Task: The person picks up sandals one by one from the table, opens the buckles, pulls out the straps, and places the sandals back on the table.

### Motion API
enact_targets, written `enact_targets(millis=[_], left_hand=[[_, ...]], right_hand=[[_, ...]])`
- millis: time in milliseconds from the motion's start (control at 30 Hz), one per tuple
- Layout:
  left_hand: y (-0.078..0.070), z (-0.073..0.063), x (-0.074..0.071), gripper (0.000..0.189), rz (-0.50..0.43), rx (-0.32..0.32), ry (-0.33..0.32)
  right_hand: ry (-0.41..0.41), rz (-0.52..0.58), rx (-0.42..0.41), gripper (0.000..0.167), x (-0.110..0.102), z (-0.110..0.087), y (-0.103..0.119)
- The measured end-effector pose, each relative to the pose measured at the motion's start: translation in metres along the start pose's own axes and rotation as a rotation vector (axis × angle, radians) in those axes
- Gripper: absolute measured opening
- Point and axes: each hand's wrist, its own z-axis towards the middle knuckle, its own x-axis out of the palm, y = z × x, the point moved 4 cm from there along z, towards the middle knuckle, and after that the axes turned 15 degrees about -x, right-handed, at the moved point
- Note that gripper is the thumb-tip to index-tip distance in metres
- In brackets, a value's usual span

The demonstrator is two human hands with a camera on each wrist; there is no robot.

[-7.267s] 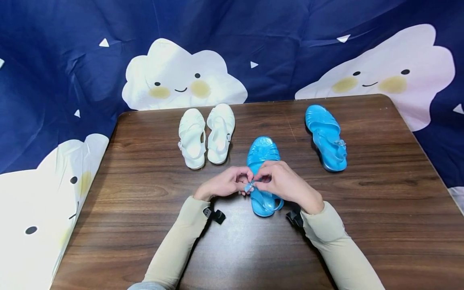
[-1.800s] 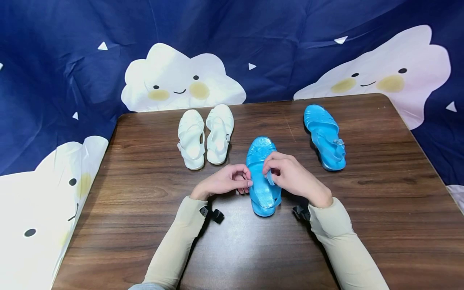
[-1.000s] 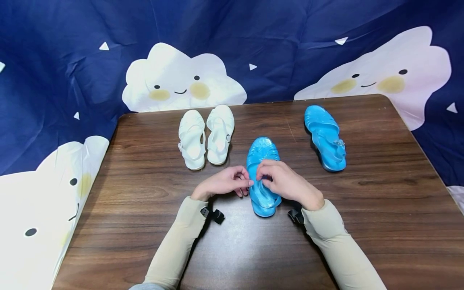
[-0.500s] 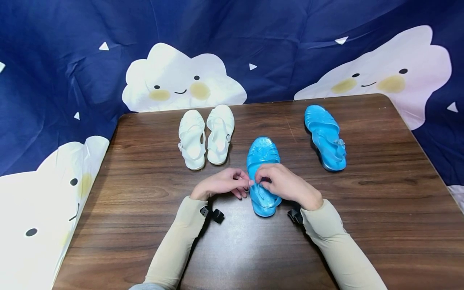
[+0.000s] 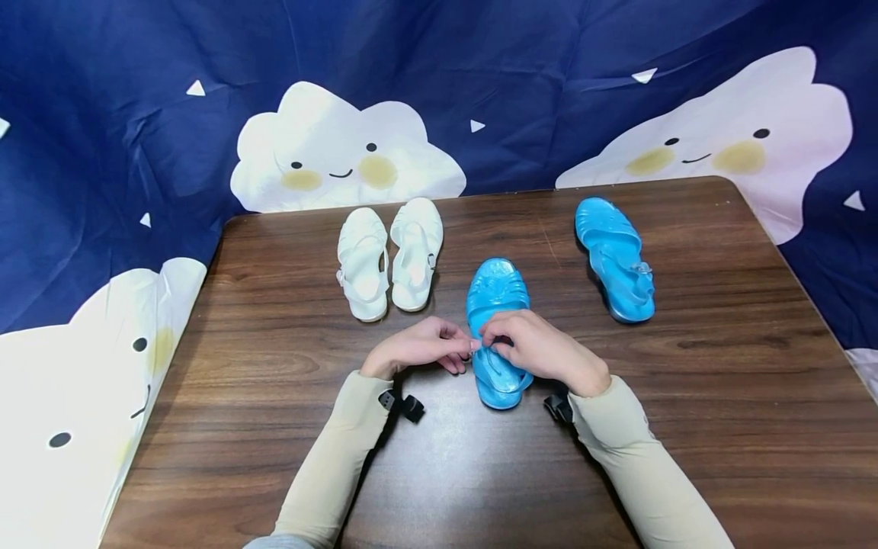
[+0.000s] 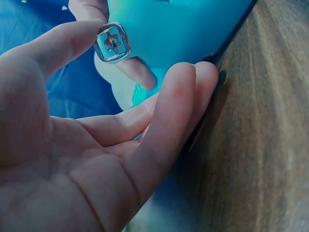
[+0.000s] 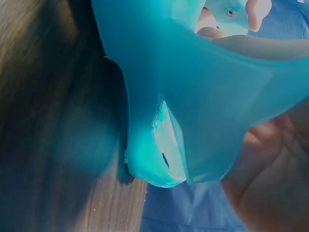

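Observation:
In the head view, a translucent blue jelly sandal (image 5: 498, 286) lies sole down, toe pointing away, between my hands. My left hand (image 5: 418, 343) is at its left edge. The left wrist view shows the thumb against a square metal buckle (image 6: 112, 43), the other fingers curving below it. My right hand (image 5: 538, 343) reaches over the sandal from the right and pinches its ankle strap (image 7: 212, 87) close to the buckle. Right fingertips show behind the buckle in the left wrist view. Where strap and buckle meet is largely hidden by the fingers.
A second blue sandal (image 5: 613, 259), its strap at the buckle, lies at the back right. Two white sandals (image 5: 362, 263) stand side by side at the back left. The brown wooden table (image 5: 274, 366) ends at a navy curtain (image 5: 521, 76) with cloud prints.
Earlier both hands met at a light strap end. Then my right hand drew the strap rightward, and came back left to the buckle. Over the last half second the hands barely move.

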Motion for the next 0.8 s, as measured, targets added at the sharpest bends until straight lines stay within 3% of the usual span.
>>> enact_targets(millis=[500,667,800], left_hand=[[-0.001,-0.001,0.001,0.031,0.012,0.011,-0.003],[-0.003,-0.003,0.0,0.033,0.047,0.015,-0.009],[-0.003,-0.003,0.0,0.034,0.067,0.017,-0.011]], right_hand=[[-0.023,0.079,-0.007,0.015,-0.004,0.0,0.004],[-0.125,0.095,-0.045,0.012,-0.019,-0.007,0.004],[-0.236,0.065,0.014,0.014,-0.036,-0.018,-0.003]])
